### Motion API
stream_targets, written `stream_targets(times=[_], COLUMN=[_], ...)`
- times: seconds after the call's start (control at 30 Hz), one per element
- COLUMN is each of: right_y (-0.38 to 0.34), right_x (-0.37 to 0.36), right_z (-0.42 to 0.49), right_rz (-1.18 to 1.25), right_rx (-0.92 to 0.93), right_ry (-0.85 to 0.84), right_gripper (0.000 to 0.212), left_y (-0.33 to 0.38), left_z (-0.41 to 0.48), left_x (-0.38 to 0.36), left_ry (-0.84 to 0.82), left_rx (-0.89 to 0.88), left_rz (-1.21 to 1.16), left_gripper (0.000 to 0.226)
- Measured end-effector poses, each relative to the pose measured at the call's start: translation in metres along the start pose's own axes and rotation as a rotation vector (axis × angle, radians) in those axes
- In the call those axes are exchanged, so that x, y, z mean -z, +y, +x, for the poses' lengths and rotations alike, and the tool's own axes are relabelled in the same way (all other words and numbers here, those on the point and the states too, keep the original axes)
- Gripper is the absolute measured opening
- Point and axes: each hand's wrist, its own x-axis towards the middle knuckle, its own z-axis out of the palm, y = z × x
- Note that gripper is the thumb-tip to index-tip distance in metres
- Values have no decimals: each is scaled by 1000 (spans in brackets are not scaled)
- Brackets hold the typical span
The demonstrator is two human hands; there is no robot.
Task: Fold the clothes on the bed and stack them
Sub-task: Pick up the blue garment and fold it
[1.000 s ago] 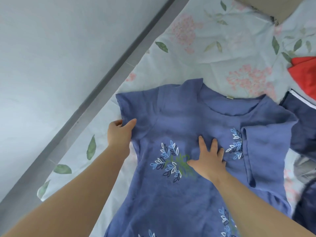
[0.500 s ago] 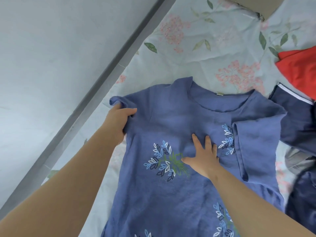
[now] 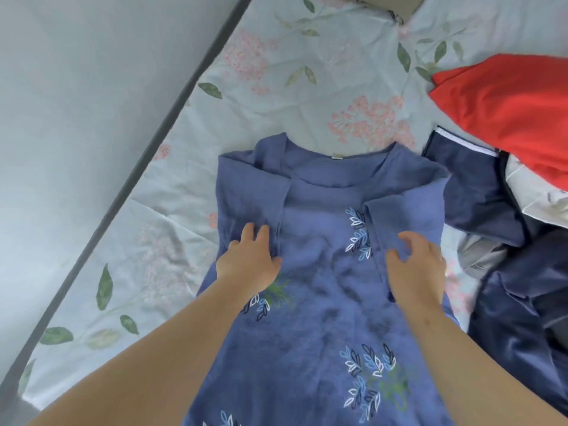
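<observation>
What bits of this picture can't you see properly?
All in the head view:
- Blue top: its bottom is cut off by the lower edge.
- Leaf print in the middle: partly hidden under the left hand.
- Right hand: blurred, so whether it pinches the cloth is unclear.
- Red garment: runs off the right edge.
- Brown thing at the top: mostly cut off, so I cannot tell what it is.

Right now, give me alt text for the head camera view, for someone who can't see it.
A blue leaf-print top lies on a floral bed sheet, both sleeves folded inward, with the left hand flat on one sleeve and the right hand on the other. A red garment and navy clothes lie at the right.
</observation>
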Motion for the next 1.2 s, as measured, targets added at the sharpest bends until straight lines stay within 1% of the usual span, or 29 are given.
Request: stream_targets(times=[0.07,0.13,0.2,0.23,0.27,0.33,0.37,0.4,0.47,0.53,0.57,0.6,0.63,0.67,0.77,0.87,0.93,1.0,1.07,1.13,1.2], right_y=[19,34,47,51,56,63,66,70,76,83,87,90,94,98,109,121,127,131,134,137,140], right_x=[12,20,24,26,26,27,27,27,29,35,39,42,46,48,49,48,50,53,55,57,57], right_z=[5,9,17,22,27,36,39,42,44,45,46,47,47,46,33,27,30,36,40,40,39], right_rz=[-85,-90,-83,-105,-138,-138,-83,-10,108,177,197,214,232,242,228,244,247,276,283,293,315], right_rx=[-116,-197,-294,-338,-363,-346,-327,-310,-315,-352,-366,-376,-375,-361,-269,-237,-209,-196,-164,-129,-117], right_ry=[-37,-51,-70,-92,-117,-153,-156,-149,-116,-99,-101,-109,-128,-158,-310,-434,-480,-512,-558,-582,-577], right_gripper=[49,58,66,66,61,34,21,15,12,13,15,18,18,19,29,31,30,30,29,25,25], left_y=[1,4,14,21,29,51,63,76,101,127,139,149,159,168,191,219,238,255,268,276,278], left_z=[1,1,-2,-3,-4,-4,-2,0,5,11,15,21,27,33,47,52,55,58,58,54,52], left_x=[-4,-6,-7,-8,-9,-12,-12,-13,-17,-22,-25,-28,-30,-32,-34,-32,-32,-37,-45,-52,-55], left_ry=[-21,3,76,125,170,219,218,207,172,123,100,82,70,57,51,137,172,137,91,87,128], left_rx=[36,71,72,43,-5,-116,-170,-230,-403,-618,-700,-741,-743,-709,-531,-448,-392,-303,-209,-159,-160], left_rz=[27,37,44,44,36,-10,-36,-54,-36,63,121,172,211,234,239,270,191,-42,-246,-240,-182], left_gripper=[62,60,57,55,53,49,47,46,48,51,52,53,54,55,57,44,38,45,62,78,78])
